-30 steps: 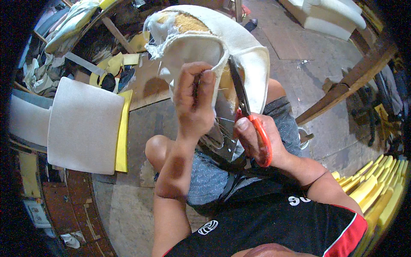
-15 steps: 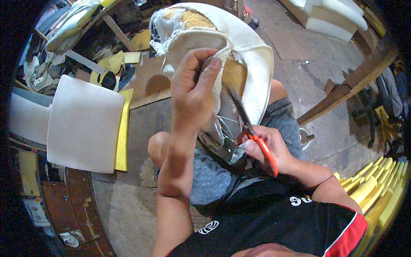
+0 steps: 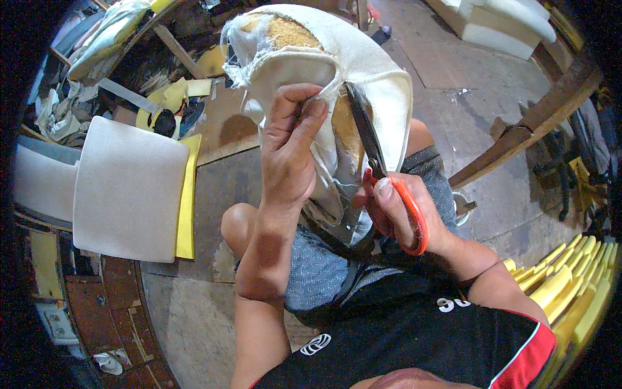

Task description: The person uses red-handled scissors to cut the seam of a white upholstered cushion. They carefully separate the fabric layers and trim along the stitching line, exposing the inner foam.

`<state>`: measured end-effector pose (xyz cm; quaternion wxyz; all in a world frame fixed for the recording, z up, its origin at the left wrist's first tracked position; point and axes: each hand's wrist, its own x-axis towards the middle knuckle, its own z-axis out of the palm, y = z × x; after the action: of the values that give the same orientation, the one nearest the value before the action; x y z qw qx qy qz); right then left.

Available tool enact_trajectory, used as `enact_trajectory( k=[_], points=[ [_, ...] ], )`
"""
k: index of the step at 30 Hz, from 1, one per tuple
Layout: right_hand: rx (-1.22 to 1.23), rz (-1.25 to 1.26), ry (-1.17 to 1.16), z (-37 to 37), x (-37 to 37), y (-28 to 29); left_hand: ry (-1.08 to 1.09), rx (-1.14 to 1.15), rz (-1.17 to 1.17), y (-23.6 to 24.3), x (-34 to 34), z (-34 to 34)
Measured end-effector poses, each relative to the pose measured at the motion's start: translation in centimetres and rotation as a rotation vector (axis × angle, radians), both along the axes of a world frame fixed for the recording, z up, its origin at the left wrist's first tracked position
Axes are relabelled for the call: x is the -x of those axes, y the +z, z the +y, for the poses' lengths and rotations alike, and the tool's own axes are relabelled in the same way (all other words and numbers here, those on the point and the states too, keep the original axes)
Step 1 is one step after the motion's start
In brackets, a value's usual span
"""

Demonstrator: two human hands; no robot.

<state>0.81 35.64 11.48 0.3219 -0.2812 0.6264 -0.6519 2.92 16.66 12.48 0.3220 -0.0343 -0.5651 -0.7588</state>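
A curved cushion piece in off-white fabric (image 3: 379, 81) rests over my lap, with tan foam (image 3: 291, 34) bared at its top and along a slit in the middle. Frayed threads hang from its upper left edge. My left hand (image 3: 291, 139) pinches the fabric edge left of the slit between thumb and fingers. In my right hand (image 3: 405, 211) are scissors with orange-red handles (image 3: 414, 220). Their dark blades point up along the slit, tips by the fabric seam near my left fingertips. Whether the blades bite into cloth I cannot tell.
To the left stands a light grey padded panel (image 3: 129, 188) backed by a yellow foam sheet (image 3: 188, 198). Scraps and cloth heap up at the upper left. A wooden beam (image 3: 531, 126) slants on the right, above stacked yellow foam strips (image 3: 564, 292). A white upholstered seat (image 3: 499, 26) stands at the far right.
The scissors have moved up, from low in the slit to the seam near my left fingers. My left hand has shifted slightly left and down, still pinching the fabric.
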Motion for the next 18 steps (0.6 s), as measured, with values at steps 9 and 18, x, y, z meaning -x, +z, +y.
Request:
enact_trajectory(
  k=[9, 18],
  points=[
    [-0.091, 0.074, 0.004, -0.26, 0.18, 0.37, 0.027, 0.097, -0.005, -0.19, -0.19, 0.22],
    [-0.058, -0.03, 0.015, 0.3, 0.01, 0.75, 0.046, 0.111, 0.025, -0.03, -0.22, 0.58]
  ],
)
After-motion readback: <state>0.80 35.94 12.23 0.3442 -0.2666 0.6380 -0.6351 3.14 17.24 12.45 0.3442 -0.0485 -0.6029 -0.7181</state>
